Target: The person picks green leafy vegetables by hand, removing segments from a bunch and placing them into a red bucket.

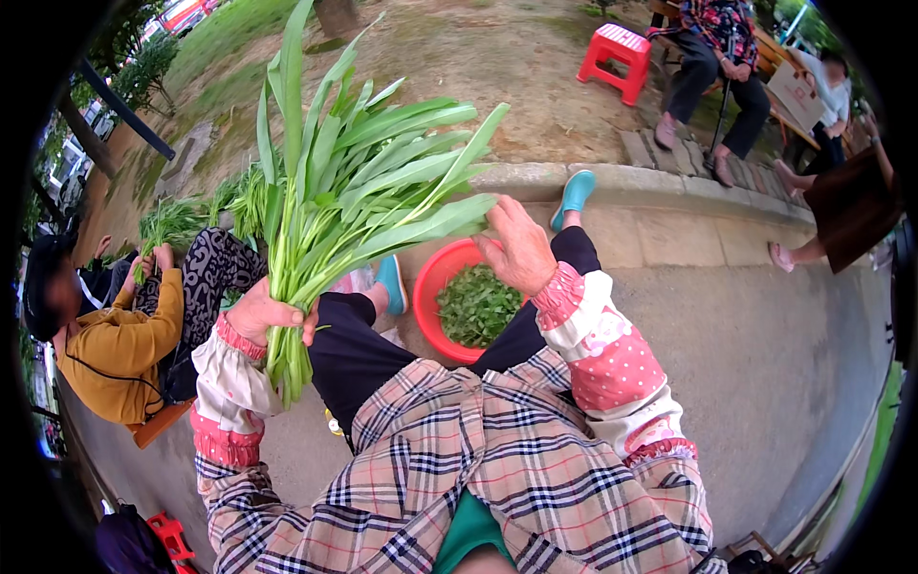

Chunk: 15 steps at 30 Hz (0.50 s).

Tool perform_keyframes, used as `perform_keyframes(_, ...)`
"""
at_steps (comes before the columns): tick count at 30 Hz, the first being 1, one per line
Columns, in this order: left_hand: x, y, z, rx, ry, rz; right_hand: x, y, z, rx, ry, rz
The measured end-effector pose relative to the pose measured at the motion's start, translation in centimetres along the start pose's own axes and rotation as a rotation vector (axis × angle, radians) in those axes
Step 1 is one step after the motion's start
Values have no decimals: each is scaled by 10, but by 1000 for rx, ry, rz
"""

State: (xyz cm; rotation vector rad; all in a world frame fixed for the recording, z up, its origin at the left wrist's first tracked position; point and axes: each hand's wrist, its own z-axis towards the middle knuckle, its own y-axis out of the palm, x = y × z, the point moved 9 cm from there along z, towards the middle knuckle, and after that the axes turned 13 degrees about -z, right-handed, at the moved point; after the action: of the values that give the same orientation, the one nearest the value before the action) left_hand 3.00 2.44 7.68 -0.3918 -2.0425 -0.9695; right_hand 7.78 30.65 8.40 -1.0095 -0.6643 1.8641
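My left hand (262,312) is closed around the lower stems of a large bunch of long-leaved greens (358,179), which look like water spinach. The stem ends (290,366) stick out below the fist, and the leaves fan up and to the right. At the tip of one long leaf is my right hand (520,244), its thumb and fingers apart. The leaf tip meets its fingers, but I see no grip on it. Between my legs stands a red plastic basin (423,298) holding a heap of small loose green leaves (479,305).
More greens (247,204) lie at the left. A person in a mustard top (129,359) sits there, holding a bunch of greens (168,226). Ahead runs a stone kerb (631,183). A red stool (615,61) and seated people (717,64) are beyond it.
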Motion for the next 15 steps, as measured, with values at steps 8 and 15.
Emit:
perform_keyframes(8,20,-20,-8,99,59,246,13,28,-34,-275,78,289)
perform_keyframes(15,62,-1,-11,306,199,608,13,53,-58,-410,218,705)
